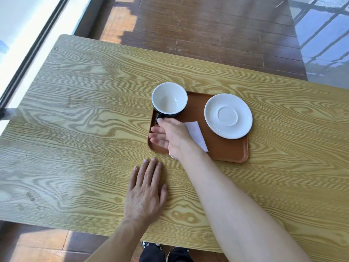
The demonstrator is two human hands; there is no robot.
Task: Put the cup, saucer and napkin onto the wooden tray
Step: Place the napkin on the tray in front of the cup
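I see the tray (226,150) on the desk (85,120). Cup (169,99) sits at tray's far-left corner, upright, right hand (170,136) pinching its dark handle, other fingers spread. Saucer (228,115) on tray's far-right part, overhanging the rim. Napkin (196,134) mid-tray, partly under that hand. Left hand (145,191) flat on desk, fingers apart, just near of tray.

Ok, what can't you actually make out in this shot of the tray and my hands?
Head view only:
- Cup handle: covered by the right hand, so the grip on it is unclear.
- Napkin: its near left part is hidden under the right hand and wrist.
- Tray: far left corner hidden behind the cup.
- Left hand: palm down on the table, underside unseen.
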